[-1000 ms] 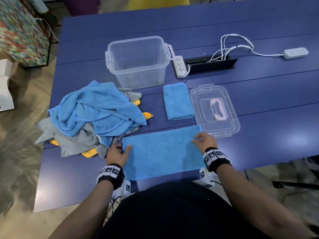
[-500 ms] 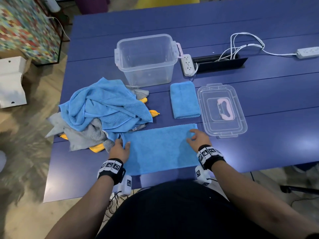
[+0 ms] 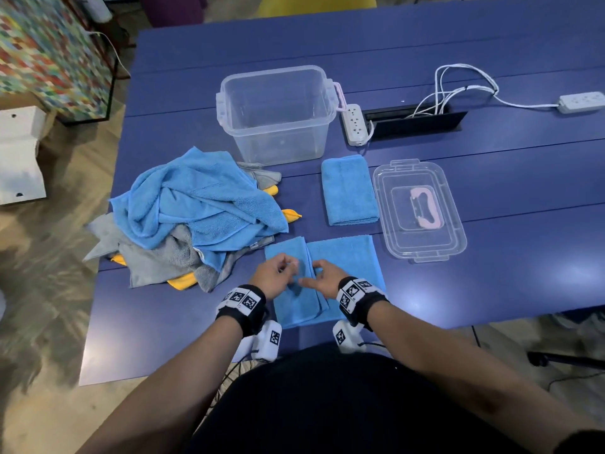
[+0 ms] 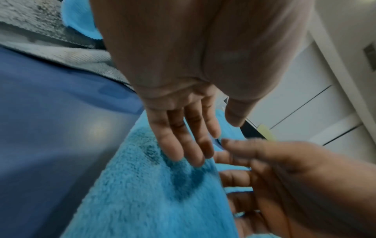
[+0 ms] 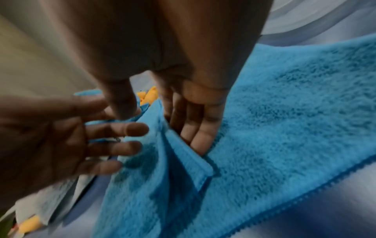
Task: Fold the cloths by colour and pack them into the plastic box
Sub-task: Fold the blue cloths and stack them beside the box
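blue cloth (image 3: 347, 257) half-folded on table, under both hands (image 3: 302, 275)

A dark blue table (image 3: 491, 290) carries a clear plastic box (image 3: 278, 116) with pale pink latches and a clear lid (image 3: 419, 211) with a pale pink handle. A bright blue cloth (image 3: 347, 257) lies half folded; a folded cloth (image 3: 348, 191) is the same blue. The pile (image 3: 193, 217) mixes blue, grey and yellow-orange. Power strips (image 3: 355, 124) and cables are white. Black wristbands (image 3: 242, 304) bear black-and-white square markers. A multicoloured mosaic panel (image 3: 49, 50) stands at left.
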`<state>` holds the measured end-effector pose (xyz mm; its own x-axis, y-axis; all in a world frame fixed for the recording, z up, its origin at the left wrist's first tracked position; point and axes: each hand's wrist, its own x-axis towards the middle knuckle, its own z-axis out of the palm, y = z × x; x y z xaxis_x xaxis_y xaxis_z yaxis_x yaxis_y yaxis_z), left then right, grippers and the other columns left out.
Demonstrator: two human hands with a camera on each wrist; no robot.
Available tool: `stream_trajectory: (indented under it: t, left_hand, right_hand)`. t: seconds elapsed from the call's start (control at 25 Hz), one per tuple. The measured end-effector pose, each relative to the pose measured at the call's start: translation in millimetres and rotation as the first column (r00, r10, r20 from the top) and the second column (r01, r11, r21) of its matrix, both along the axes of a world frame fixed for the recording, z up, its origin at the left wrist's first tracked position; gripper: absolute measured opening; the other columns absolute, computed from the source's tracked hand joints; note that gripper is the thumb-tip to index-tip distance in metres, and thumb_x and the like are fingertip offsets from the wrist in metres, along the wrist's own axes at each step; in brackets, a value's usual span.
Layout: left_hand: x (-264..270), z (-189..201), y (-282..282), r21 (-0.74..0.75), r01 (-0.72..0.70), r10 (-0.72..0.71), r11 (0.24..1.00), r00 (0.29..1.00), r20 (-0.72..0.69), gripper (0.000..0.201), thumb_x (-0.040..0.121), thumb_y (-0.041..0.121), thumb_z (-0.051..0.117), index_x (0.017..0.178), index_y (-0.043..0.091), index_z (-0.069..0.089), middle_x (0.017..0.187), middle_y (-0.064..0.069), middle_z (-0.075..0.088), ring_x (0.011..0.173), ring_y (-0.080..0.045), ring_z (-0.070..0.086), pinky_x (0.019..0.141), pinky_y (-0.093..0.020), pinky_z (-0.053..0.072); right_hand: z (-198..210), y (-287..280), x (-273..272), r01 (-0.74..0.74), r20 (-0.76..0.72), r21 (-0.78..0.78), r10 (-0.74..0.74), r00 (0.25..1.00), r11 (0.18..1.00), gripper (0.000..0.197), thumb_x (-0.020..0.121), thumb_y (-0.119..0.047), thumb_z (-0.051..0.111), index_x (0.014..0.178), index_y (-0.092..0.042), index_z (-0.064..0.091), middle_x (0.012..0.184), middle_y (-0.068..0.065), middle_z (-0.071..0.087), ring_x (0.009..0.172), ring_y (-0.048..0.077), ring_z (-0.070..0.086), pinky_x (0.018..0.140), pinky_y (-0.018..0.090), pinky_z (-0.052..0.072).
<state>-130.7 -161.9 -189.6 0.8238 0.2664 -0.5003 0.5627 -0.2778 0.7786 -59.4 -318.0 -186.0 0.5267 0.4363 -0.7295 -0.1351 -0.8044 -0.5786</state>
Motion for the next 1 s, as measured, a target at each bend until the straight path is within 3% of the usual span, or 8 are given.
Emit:
stream_trajectory:
  t: [0.08, 0.2, 0.36, 0.48, 0.64, 0.84, 0.92, 1.0]
  left_hand:
    - [6, -7, 22, 0.306, -0.019, -0.004, 0.952, 0.997, 0.074, 0.016, 0.092, 0.021, 0.060, 0.107, 0.017, 0.064, 0.098, 0.000, 0.065, 0.087, -0.017, 0.061, 0.086, -0.029, 0.047]
    - [22, -15, 46, 0.463, 0.131, -0.150, 0.877, 0.989, 0.004, 0.036, 0.091, 0.026, 0.061, 0.126, 0.018, 0.059, 0.122, -0.008, 0.052, 0.102, -0.027, 0.060, 0.097, -0.038, 0.046]
    - [38, -22, 49, 0.560, 0.362, -0.359, 0.745, 0.926, -0.120, 0.032, 0.093, 0.032, 0.058, 0.121, 0.019, 0.063, 0.126, -0.009, 0.052, 0.117, -0.027, 0.052, 0.099, -0.038, 0.043]
    - [46, -22, 48, 0.551, 0.318, -0.324, 0.771, 0.942, -0.090, 0.022, 0.091, 0.030, 0.060, 0.107, 0.018, 0.066, 0.117, -0.007, 0.056, 0.110, -0.026, 0.056, 0.092, -0.035, 0.044]
    - [41, -25, 49, 0.532, 0.312, -0.278, 0.787, 0.949, -0.146, 0.037, 0.085, 0.040, 0.067, 0.112, 0.016, 0.059, 0.119, -0.009, 0.053, 0.106, -0.029, 0.058, 0.091, -0.038, 0.048]
    - [33, -23, 46, 0.498, 0.275, -0.141, 0.823, 0.947, -0.289, 0.068, 0.079, 0.058, 0.067, 0.123, 0.010, 0.051, 0.121, -0.010, 0.060, 0.114, -0.030, 0.058, 0.095, -0.036, 0.045]
    - [33, -18, 40, 0.435, 0.259, -0.126, 0.862, 0.942, -0.310, 0.052, 0.080, 0.052, 0.070, 0.108, 0.009, 0.058, 0.109, -0.010, 0.064, 0.105, -0.029, 0.063, 0.088, -0.034, 0.050]
    - [37, -13, 32, 0.244, 0.127, -0.046, 0.961, 0.949, -0.313, 0.035, 0.083, 0.042, 0.070, 0.090, 0.009, 0.058, 0.087, -0.009, 0.065, 0.077, -0.029, 0.068, 0.069, -0.035, 0.058]
  right_hand:
    - [0, 3, -1, -0.017, 0.106, -0.051, 0.022, 0.994, 0.999, 0.046, 0.083, -0.046, 0.069, 0.114, -0.014, 0.057, 0.106, 0.004, 0.058, 0.100, 0.022, 0.057, 0.082, 0.027, 0.045]
    - [5, 7, 4, -0.086, 0.093, -0.145, 0.101, 0.991, 0.986, 0.032, 0.081, -0.042, 0.071, 0.079, -0.013, 0.057, 0.077, 0.002, 0.058, 0.071, 0.019, 0.055, 0.060, 0.026, 0.045]
    - [7, -1, 5, -0.011, -0.003, -0.154, 0.011, 1.000, 0.988, 0.030, 0.083, -0.039, 0.070, 0.083, -0.010, 0.065, 0.083, 0.010, 0.073, 0.081, 0.022, 0.071, 0.076, 0.031, 0.057]
    - [5, -3, 2, 0.017, 0.045, -0.231, -0.006, 0.999, 0.973, 0.028, 0.088, -0.037, 0.063, 0.078, -0.010, 0.062, 0.079, 0.011, 0.071, 0.079, 0.024, 0.070, 0.062, 0.025, 0.053]
    - [19, 4, -6, -0.112, 0.290, -0.474, 0.274, 0.917, 0.874, 0.032, 0.083, -0.045, 0.064, 0.086, -0.014, 0.056, 0.088, 0.006, 0.062, 0.087, 0.027, 0.064, 0.063, 0.028, 0.045]
    - [15, 12, -5, -0.350, 0.182, -0.270, 0.404, 0.896, 0.897, 0.023, 0.074, -0.030, 0.077, 0.093, -0.023, 0.066, 0.090, -0.005, 0.061, 0.090, 0.019, 0.062, 0.072, 0.026, 0.048]
    - [10, 12, -9, -0.382, 0.135, -0.254, 0.424, 0.896, 0.889, 0.025, 0.072, -0.030, 0.080, 0.093, -0.025, 0.066, 0.089, -0.007, 0.061, 0.086, 0.018, 0.062, 0.073, 0.026, 0.049]
    - [11, 12, -10, -0.306, 0.166, -0.204, 0.341, 0.925, 0.930, 0.038, 0.068, -0.052, 0.078, 0.092, -0.023, 0.067, 0.087, -0.008, 0.063, 0.081, 0.015, 0.060, 0.071, 0.026, 0.049]
